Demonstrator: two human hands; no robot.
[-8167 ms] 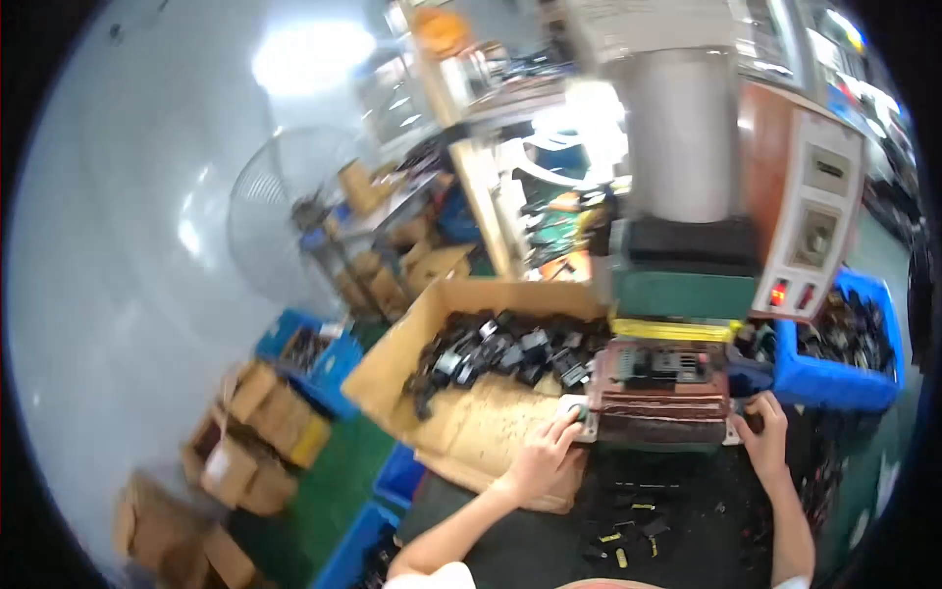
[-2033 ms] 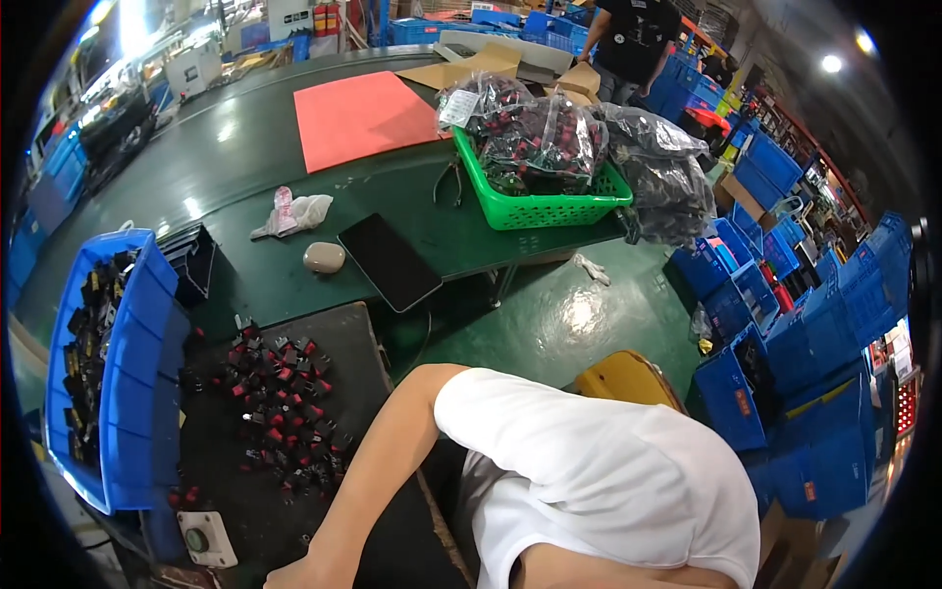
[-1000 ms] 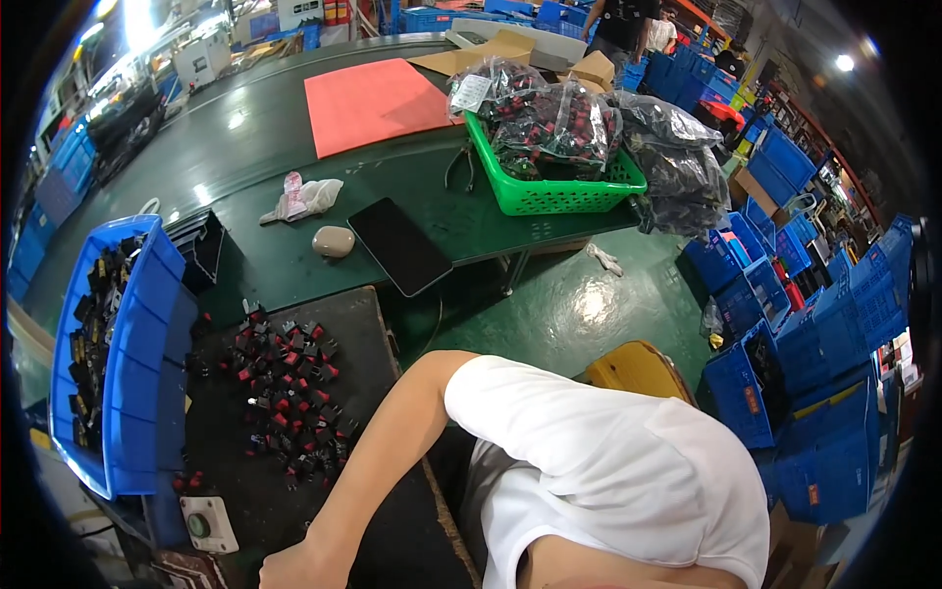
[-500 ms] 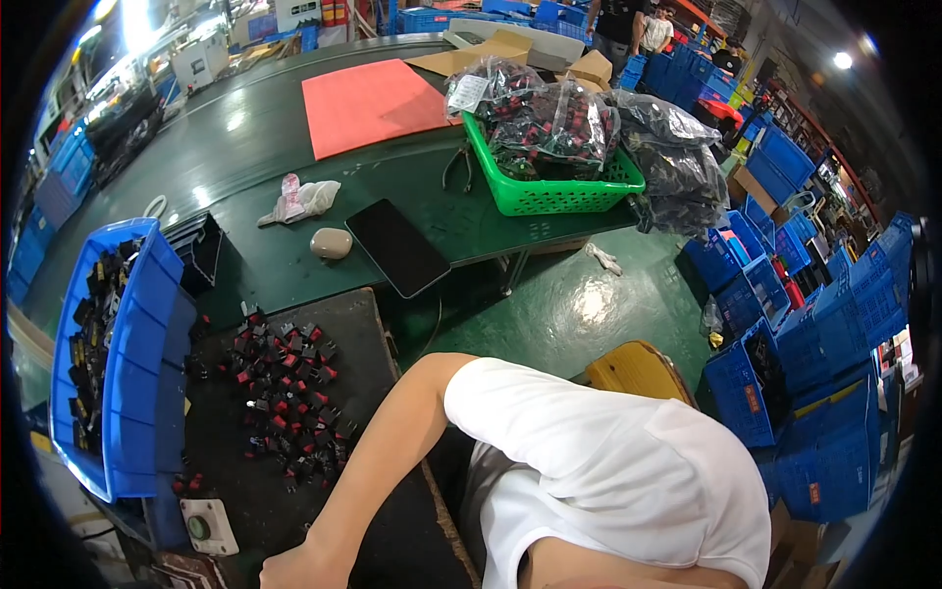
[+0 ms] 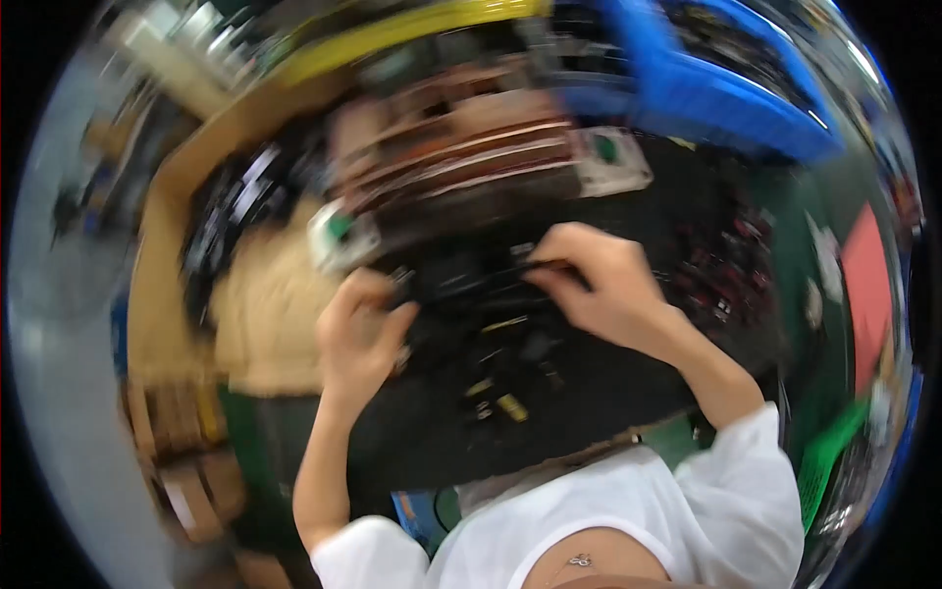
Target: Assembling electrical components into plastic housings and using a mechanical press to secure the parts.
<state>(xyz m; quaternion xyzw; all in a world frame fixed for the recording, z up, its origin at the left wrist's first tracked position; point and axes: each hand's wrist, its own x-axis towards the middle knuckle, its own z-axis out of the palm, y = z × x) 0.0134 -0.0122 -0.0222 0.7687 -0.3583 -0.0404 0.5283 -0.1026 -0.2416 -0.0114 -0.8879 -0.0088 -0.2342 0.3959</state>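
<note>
My left hand (image 5: 361, 339) is over the dark work mat (image 5: 422, 432), its fingers curled and thumb close to the forefinger. What it holds, if anything, is lost in blur. Opposite it, my right hand (image 5: 608, 285) pinches something small and dark that I cannot make out. Between and below the hands, several small black parts with yellow marks (image 5: 510, 407) lie on the mat. Just beyond the hands stands a brown, layered machine fixture (image 5: 461, 147), flanked by a white plate with a green button (image 5: 345, 236) and another green-button plate (image 5: 616, 162).
At the left, a cardboard box (image 5: 162, 294) holds black parts, with a tan cardboard piece (image 5: 265, 314) beside it. A blue bin (image 5: 706, 88) of parts stands far right. Black-and-red pieces (image 5: 726, 265) are heaped on the mat. A green basket (image 5: 824, 461) is at the right edge.
The view has swung left, from the green table and basket to the fixture. Both my hands now show over the mat; before, only one arm showed, its hand at the lower edge.
</note>
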